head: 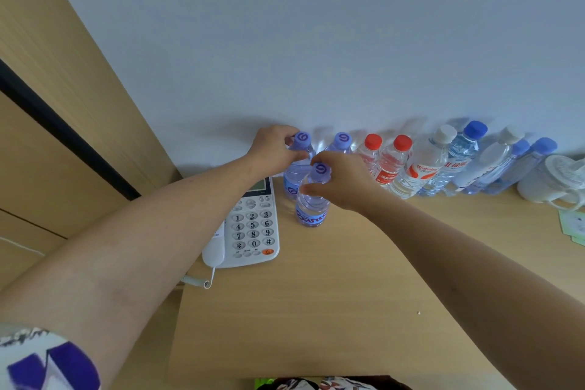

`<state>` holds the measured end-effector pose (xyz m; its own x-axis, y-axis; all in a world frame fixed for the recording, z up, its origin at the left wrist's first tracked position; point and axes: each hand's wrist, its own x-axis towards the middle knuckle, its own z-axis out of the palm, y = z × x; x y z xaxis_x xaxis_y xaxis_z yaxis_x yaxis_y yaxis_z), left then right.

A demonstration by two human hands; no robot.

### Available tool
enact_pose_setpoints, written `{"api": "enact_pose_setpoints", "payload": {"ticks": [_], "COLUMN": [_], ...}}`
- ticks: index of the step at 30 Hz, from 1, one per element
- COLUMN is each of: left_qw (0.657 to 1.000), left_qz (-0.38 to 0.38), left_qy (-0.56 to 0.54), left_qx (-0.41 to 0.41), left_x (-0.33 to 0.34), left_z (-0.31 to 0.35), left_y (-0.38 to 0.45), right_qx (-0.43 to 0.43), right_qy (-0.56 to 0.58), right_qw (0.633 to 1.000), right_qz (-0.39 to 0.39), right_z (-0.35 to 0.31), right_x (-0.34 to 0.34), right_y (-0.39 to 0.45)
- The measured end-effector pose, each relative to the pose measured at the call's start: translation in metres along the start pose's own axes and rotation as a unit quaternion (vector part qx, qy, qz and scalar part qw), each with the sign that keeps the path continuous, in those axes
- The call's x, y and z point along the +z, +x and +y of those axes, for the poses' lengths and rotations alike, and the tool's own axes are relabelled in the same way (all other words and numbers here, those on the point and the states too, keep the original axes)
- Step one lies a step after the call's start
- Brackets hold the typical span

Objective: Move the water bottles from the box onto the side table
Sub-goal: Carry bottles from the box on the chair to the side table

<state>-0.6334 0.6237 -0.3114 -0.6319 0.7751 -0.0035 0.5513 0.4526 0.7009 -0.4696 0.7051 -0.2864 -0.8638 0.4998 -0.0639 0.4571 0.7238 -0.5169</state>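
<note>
While each hand grips 1 purple-capped bottle, left hand (274,145), right hand (340,182), phone (253,231) alongside.

White mug (557,180) cut off at right edge.

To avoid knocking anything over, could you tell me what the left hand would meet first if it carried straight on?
Probably the wall: the left hand, gripping a purple-capped bottle, points at it, though depth is unclear.

One head-worn wide-angle camera looks forward and down from above onto the side table (316,310), close in, facing the white wall (316,41) behind.
</note>
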Motion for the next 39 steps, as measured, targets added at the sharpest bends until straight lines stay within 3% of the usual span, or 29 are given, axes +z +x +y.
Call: {"api": "enact_pose_setpoints", "payload": {"ticks": [5, 15, 24, 30, 36, 39], "left_qw": [1.0, 0.999, 0.999, 0.998, 0.99, 0.988], "left_qz": [-0.003, -0.014, -0.004, 0.06, 0.136, 0.128], "left_qy": [0.006, 0.009, 0.01, 0.002, 0.021, 0.051], "left_qx": [-0.002, -0.03, -0.043, -0.023, 0.025, 0.064], "left_x": [0.001, -0.011, -0.027, -0.031, -0.043, -0.039], "left_z": [-0.001, -0.004, -0.009, -0.002, 0.029, 0.058], "left_y": [-0.002, -0.008, -0.018, -0.025, -0.033, -0.04], "right_qx": [0.023, -0.026, -0.01, 0.019, 0.057, 0.068], "right_qy": [0.009, 0.047, 0.041, 0.042, 0.031, 0.001], "right_qw": [0.999, 0.998, 0.998, 0.998, 0.992, 0.988], "right_qz": [0.04, 0.027, 0.043, 0.037, 0.104, 0.14], "right_z": [0.002, -0.014, -0.017, -0.02, -0.007, 0.006], "right_x": [0.003, 0.018, 0.024, 0.026, 0.004, -0.017], "right_y": [0.004, 0.008, 0.006, -0.013, -0.039, -0.06]}}
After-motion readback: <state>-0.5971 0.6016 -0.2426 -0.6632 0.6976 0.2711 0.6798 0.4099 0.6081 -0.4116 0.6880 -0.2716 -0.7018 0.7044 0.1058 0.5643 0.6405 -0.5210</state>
